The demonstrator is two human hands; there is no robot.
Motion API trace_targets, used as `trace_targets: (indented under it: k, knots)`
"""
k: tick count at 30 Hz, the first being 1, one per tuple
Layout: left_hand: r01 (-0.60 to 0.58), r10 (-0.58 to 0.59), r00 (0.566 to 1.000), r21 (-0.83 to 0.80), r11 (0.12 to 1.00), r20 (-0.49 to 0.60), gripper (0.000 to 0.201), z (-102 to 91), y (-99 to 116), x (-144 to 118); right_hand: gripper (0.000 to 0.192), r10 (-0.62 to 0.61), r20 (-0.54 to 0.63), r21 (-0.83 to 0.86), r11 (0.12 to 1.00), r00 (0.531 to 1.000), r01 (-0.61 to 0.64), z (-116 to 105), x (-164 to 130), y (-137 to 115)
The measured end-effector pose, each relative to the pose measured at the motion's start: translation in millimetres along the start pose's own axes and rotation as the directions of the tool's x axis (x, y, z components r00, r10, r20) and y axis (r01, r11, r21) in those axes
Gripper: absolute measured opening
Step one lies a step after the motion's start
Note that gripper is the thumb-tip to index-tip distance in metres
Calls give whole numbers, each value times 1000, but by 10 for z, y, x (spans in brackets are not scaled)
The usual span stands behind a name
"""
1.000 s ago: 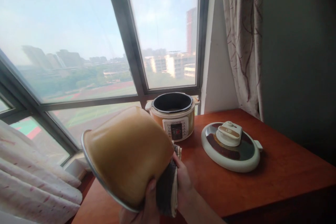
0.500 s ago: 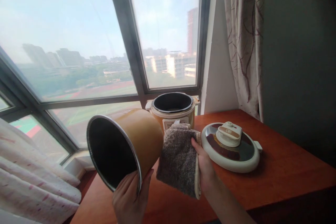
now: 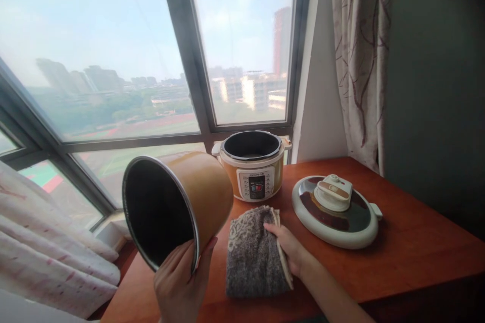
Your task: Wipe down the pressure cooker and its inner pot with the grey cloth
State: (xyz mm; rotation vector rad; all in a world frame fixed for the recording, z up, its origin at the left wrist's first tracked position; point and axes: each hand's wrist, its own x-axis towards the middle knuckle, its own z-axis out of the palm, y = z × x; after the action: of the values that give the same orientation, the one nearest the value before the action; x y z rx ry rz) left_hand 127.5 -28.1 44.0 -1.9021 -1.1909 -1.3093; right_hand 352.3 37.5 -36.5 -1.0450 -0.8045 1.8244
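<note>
My left hand (image 3: pixel 184 280) grips the rim of an inner pot (image 3: pixel 210 192), golden outside and dark inside. The pot is tipped on its side in the air, its mouth toward the lower left. In my right hand (image 3: pixel 290 250) is a folded grey-brown towel (image 3: pixel 255 262), pinched at its right edge with the thumb on top. The towel hangs just right of the pot, apart from it. Behind both stands an electric pressure cooker (image 3: pixel 257 166) without its lid, its control panel facing me. The cooker's lid (image 3: pixel 335 212) lies handle-up on the table to the right.
The red-brown wooden table (image 3: pixel 409 222) runs under everything, with its edge at the right front. A window (image 3: pixel 242 35) rises behind the cooker. One curtain (image 3: pixel 361 60) hangs at the right and another curtain (image 3: pixel 49 252) at the lower left.
My right hand has lowered the towel away from the cooker's front, so the control panel now shows. The pot in my left hand has shifted slightly left, still tipped.
</note>
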Motion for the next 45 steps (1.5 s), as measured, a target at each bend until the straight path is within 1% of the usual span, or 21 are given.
trace_targets:
  k: [3, 5, 7, 9, 11, 15, 20, 22, 23, 25, 27, 29, 31, 33, 34, 35, 37, 39, 42, 43, 45]
  knots:
    - [14, -14, 1000, -3, 1000, 12, 7, -8, 8, 1, 39, -166, -115, -150, 977, 979, 148, -170, -5, -46]
    - [3, -2, 1000, -8, 1000, 14, 7, -16, -6, 13, 47, -306, -206, -297, 925, 930, 239, -323, 21, -66]
    - [-23, 24, 999, -20, 1000, 25, 7, -30, -24, 39, 52, -409, -267, -415, 866, 873, 279, -462, 47, -73]
    - [-46, 48, 997, -38, 998, 58, 7, -52, -31, 85, 52, -469, -290, -480, 826, 834, 297, -539, 40, -94]
    - [-59, 64, 993, -59, 997, 100, 6, -76, -21, 150, 49, -550, -252, -574, 747, 797, 334, -524, -24, -175]
    - [-117, 128, 979, -81, 990, 158, 6, -108, 3, 343, 41, -690, -51, -706, 536, 722, 463, -224, -311, -623]
    - [-244, 245, 935, -34, 969, 257, 5, -50, 64, 743, 52, -750, 175, -590, 439, 638, 678, 337, -652, -1417]
    - [-286, 261, 905, 27, 958, 335, 7, 16, 134, 958, 60, -763, 222, -531, 428, 608, 731, 526, -705, -1660]
    - [-307, 263, 889, 59, 950, 375, 10, 59, 175, 1069, 59, -780, 235, -549, 385, 579, 742, 602, -714, -1758]
    - [-350, 276, 847, 86, 933, 453, 16, 160, 248, 1282, 50, -831, 224, -666, 250, 508, 703, 708, -698, -1922]
    - [-379, 297, 820, 76, 922, 489, 19, 284, 293, 1471, 32, -877, 185, -806, 122, 443, 579, 745, -636, -2068]
    - [-404, 312, 802, 77, 912, 510, 18, 427, 303, 1635, 15, -906, 128, -891, 74, 403, 449, 723, -530, -2219]
    - [-426, 321, 798, 100, 899, 510, 16, 580, 282, 1787, 9, -920, 83, -921, 76, 382, 382, 665, -382, -2384]
    - [-445, 339, 802, 112, 889, 491, 16, 719, 229, 1938, 8, -935, 42, -924, 98, 353, 369, 592, -203, -2553]
    - [-443, 346, 809, 107, 890, 476, 16, 778, 189, 2014, 8, -937, 7, -915, 135, 350, 381, 554, -106, -2634]
    - [-433, 352, 821, 89, 897, 448, 17, 827, 139, 2087, 9, -930, -38, -896, 193, 364, 399, 515, -7, -2707]
    - [-373, 340, 865, 21, 927, 370, 24, 908, 13, 2219, 12, -892, -144, -834, 342, 428, 433, 435, 182, -2820]
    - [-259, 268, 920, -71, 963, 287, 38, 996, -147, 2323, 14, -845, -222, -767, 459, 486, 448, 358, 343, -2880]
    - [16, 23, 985, -218, 976, 174, 53, 1217, -426, 2420, 15, -806, -280, -708, 541, 522, 454, 271, 514, -2891]
    - [119, -76, 985, -281, 952, 158, 59, 1315, -517, 2439, 15, -790, -296, -688, 567, 537, 454, 254, 556, -2886]
    - [261, -173, 958, -452, 853, 227, 71, 1522, -671, 2460, 15, -757, -320, -655, 611, 569, 445, 238, 632, -2880]
